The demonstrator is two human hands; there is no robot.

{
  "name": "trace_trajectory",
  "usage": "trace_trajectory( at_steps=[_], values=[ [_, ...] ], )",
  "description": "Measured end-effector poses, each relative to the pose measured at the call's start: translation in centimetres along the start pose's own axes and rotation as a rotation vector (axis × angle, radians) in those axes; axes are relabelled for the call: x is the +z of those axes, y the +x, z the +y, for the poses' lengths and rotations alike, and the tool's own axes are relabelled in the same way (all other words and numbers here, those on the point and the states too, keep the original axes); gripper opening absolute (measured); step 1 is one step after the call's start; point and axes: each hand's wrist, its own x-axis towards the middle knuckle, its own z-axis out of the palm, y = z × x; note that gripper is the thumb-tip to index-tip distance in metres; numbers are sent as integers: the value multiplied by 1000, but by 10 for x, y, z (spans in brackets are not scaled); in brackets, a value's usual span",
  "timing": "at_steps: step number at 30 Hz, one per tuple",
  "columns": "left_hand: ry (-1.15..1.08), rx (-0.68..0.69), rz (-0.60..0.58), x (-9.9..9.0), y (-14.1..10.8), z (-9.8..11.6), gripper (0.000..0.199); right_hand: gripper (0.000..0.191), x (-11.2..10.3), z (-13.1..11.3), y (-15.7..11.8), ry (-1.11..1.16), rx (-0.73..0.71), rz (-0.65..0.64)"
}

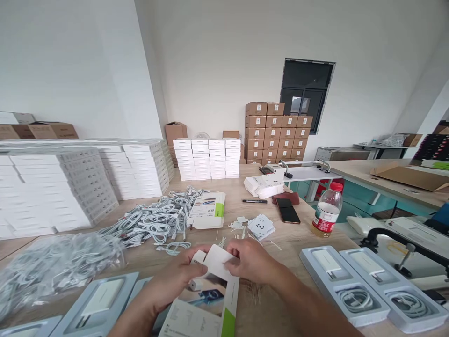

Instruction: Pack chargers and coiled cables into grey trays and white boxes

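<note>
My left hand (171,278) grips the upper left edge of a printed cardboard box (199,318) with a photo and a green corner. At its top end stands a white flap or card (216,263); which of the two I cannot tell. My right hand (250,260) pinches that white piece at its right edge. Just beyond my hands lie a pile of printed white cards (261,227) and small white scraps (239,223). A stack of flat printed boxes (206,213) rests farther back, beside a heap of coiled white cables (161,215).
Pale blue trays (343,285) holding chargers and cables sit at right, with more trays (100,299) at left. A drink bottle (328,210), phone (287,210) and black marker (254,201) stand or lie behind. White boxes (70,187) are stacked at left.
</note>
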Motion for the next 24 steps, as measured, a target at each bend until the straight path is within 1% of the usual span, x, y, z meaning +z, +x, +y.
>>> trace_trajectory(
  at_steps=[2, 4, 6, 8, 11, 14, 17, 19, 21, 24],
  values=[
    [-31, -17, -48, -1, -1, 0, 57, 6, -4, 3, 1, 203, 65, -138],
    [-100, -48, -108, -4, -3, 0, 57, 15, -8, 7, 2, 478, 143, -289],
    [-166, -58, -165, -7, -4, -1, 57, 31, -10, 10, 3, 700, 234, -358],
    [-187, -44, -188, -9, -4, -2, 59, 41, -9, 13, 4, 816, 333, -385],
    [-154, -17, -197, -10, -3, -5, 59, 41, -4, 16, 3, 829, 431, -504],
    [-102, -7, -223, -8, -4, -3, 54, 31, -2, 15, 1, 792, 445, -583],
    [-73, -21, -223, -4, -6, -1, 51, 17, -6, 13, 0, 753, 413, -588],
    [-77, -30, -223, -3, -6, -1, 54, 13, -8, 11, 1, 723, 402, -578],
    [-97, -29, -237, -3, -6, -1, 56, 13, -10, 9, 1, 711, 410, -563],
    [-116, -13, -263, -4, -7, 0, 58, 18, -11, 9, 1, 742, 443, -556]
  ],
)
